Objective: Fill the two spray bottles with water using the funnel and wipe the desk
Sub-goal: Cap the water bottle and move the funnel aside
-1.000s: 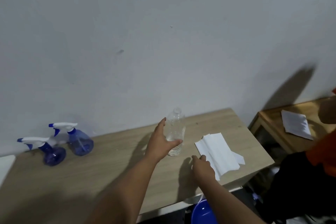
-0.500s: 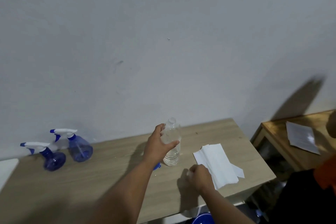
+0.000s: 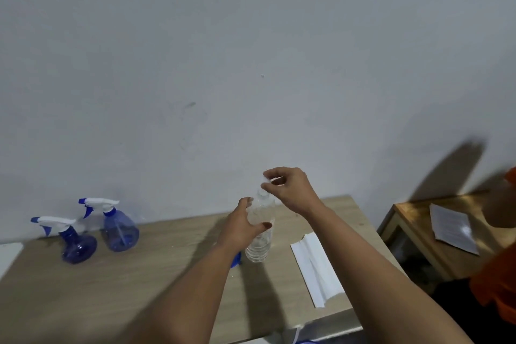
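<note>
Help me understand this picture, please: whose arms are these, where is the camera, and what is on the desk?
There is no machine here. A person wears a camera on the head, looking forward and down at their own bare arms. The left hand grips a clear water bottle standing on the wooden desk. The right hand pinches at the bottle's top, apparently the cap. Two blue spray bottles stand at the far left by the wall, heads on. A folded white paper towel lies right of the water bottle. A blue object, mostly hidden behind the left wrist, may be the funnel.
</note>
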A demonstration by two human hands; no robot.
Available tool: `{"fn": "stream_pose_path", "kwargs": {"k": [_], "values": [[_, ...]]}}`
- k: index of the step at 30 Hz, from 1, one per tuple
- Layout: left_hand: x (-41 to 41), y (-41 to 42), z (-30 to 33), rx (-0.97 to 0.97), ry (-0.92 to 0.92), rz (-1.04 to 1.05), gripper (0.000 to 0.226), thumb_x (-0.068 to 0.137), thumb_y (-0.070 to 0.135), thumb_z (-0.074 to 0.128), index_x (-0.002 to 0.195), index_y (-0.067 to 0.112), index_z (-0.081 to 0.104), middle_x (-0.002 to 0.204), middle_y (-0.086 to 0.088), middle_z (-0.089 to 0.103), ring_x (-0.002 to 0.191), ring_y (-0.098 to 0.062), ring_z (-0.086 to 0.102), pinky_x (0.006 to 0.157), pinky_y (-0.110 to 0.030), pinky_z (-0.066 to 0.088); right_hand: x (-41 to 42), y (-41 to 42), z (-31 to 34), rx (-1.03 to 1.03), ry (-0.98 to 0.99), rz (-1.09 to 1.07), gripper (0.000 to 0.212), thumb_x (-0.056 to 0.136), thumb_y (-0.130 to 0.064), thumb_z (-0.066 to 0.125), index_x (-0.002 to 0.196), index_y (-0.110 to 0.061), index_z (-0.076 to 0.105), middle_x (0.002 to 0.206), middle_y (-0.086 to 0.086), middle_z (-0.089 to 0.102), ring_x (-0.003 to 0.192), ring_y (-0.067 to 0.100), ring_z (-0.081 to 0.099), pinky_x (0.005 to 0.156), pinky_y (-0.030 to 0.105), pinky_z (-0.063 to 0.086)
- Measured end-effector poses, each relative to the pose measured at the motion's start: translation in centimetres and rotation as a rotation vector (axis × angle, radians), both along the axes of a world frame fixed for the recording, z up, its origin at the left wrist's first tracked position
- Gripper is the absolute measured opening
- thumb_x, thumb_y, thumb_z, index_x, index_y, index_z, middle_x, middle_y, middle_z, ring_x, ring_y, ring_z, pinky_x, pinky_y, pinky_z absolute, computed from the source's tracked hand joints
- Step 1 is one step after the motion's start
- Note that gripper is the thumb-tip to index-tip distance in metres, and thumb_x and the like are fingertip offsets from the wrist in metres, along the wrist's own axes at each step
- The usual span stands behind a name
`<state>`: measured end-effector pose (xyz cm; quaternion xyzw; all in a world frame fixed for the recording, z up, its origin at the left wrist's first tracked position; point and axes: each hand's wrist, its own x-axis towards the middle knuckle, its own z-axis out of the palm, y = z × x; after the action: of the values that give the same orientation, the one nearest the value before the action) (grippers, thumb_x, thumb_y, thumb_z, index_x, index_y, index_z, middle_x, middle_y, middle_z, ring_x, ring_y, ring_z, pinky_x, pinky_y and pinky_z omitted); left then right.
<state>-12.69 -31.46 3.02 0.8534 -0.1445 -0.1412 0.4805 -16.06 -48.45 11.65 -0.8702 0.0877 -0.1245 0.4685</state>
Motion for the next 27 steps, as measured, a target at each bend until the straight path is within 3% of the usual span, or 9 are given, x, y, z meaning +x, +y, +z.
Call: {"fn": "stream_pose_path", "kwargs": {"k": [3, 7, 11, 16, 18, 20, 22, 27], "values": [[0.2, 0.0, 0.1, 0.004, 0.025, -0.008, 0.088, 0.073, 0.043, 0.087, 0.145, 0.031, 0.038, 0.152, 0.008, 0.045, 0.135, -0.018, 0.048, 0.108, -0.039, 0.044, 0.2, 0.8, 0.1, -0.195, 0.09, 0.088, 0.033, 0.091, -0.022, 0.079, 0.124, -0.016, 0.077, 0.124, -0.006, 0.075, 0.102, 0.008, 0.074, 0.093, 0.026, 0.057], [0.4, 0.2, 0.1, 0.019, 0.039, -0.009, 0.088, 0.073, 0.045, 0.087, 0.144, 0.032, 0.038, 0.151, 0.007, 0.045, 0.134, -0.019, 0.048, 0.108, -0.04, 0.045, 0.4, 0.9, -0.1, -0.27, 0.12, 0.132, 0.034, 0.093, -0.018, 0.075, 0.127, -0.015, 0.075, 0.131, -0.002, 0.072, 0.106, 0.014, 0.072, 0.094, 0.024, 0.053], [0.5, 0.2, 0.0, 0.03, 0.039, -0.018, 0.09, 0.069, 0.046, 0.089, 0.143, 0.033, 0.04, 0.147, 0.006, 0.049, 0.13, -0.019, 0.051, 0.107, -0.042, 0.047, 0.4, 0.6, -0.5, -0.253, 0.139, 0.123, 0.035, 0.093, -0.024, 0.079, 0.126, -0.016, 0.074, 0.125, -0.002, 0.069, 0.102, 0.013, 0.069, 0.092, 0.025, 0.052], [0.1, 0.1, -0.4, 0.004, 0.026, 0.005, 0.089, 0.067, 0.047, 0.089, 0.142, 0.035, 0.042, 0.144, 0.009, 0.051, 0.126, -0.017, 0.054, 0.105, -0.043, 0.048, 0.3, 0.8, -2.1, -0.157, 0.071, -0.025, 0.036, 0.077, -0.04, 0.091, 0.094, -0.016, 0.069, 0.084, -0.005, 0.069, 0.075, 0.011, 0.062, 0.068, 0.024, 0.049], [0.2, 0.1, -0.4, 0.008, 0.026, 0.007, 0.088, 0.069, 0.046, 0.088, 0.143, 0.034, 0.042, 0.146, 0.008, 0.05, 0.128, -0.016, 0.053, 0.106, -0.041, 0.047, 0.2, 1.1, -2.6, -0.145, 0.035, -0.019, 0.036, 0.082, -0.041, 0.088, 0.103, -0.018, 0.07, 0.093, -0.005, 0.069, 0.081, 0.011, 0.064, 0.073, 0.024, 0.052], [0.4, 0.1, -0.2, 0.009, 0.034, 0.007, 0.087, 0.071, 0.044, 0.089, 0.144, 0.032, 0.041, 0.148, 0.006, 0.049, 0.13, -0.017, 0.053, 0.107, -0.039, 0.047, 0.0, 1.1, -2.9, -0.12, 0.04, 0.056, 0.037, 0.093, -0.039, 0.078, 0.125, -0.023, 0.07, 0.117, -0.006, 0.069, 0.1, 0.012, 0.067, 0.087, 0.025, 0.053], [0.5, 0.1, -0.3, 0.011, 0.036, 0.009, 0.086, 0.072, 0.044, 0.088, 0.143, 0.032, 0.042, 0.148, 0.006, 0.049, 0.129, -0.018, 0.053, 0.106, -0.039, 0.048, -0.2, 1.1, -3.4, -0.109, 0.035, 0.095, 0.034, 0.099, -0.036, 0.072, 0.131, -0.024, 0.07, 0.129, -0.006, 0.067, 0.109, 0.011, 0.066, 0.091, 0.025, 0.05], [0.0, -0.1, -0.5, 0.014, 0.021, 0.025, 0.09, 0.069, 0.048, 0.089, 0.144, 0.033, 0.042, 0.148, 0.007, 0.05, 0.129, -0.017, 0.054, 0.106, -0.041, 0.049, -0.4, 1.7, -4.8, -0.042, -0.069, -0.051, 0.024, 0.091, -0.037, 0.081, 0.107, -0.022, 0.072, 0.106, -0.013, 0.071, 0.098, 0.002, 0.065, 0.08, 0.017, 0.048]]}}
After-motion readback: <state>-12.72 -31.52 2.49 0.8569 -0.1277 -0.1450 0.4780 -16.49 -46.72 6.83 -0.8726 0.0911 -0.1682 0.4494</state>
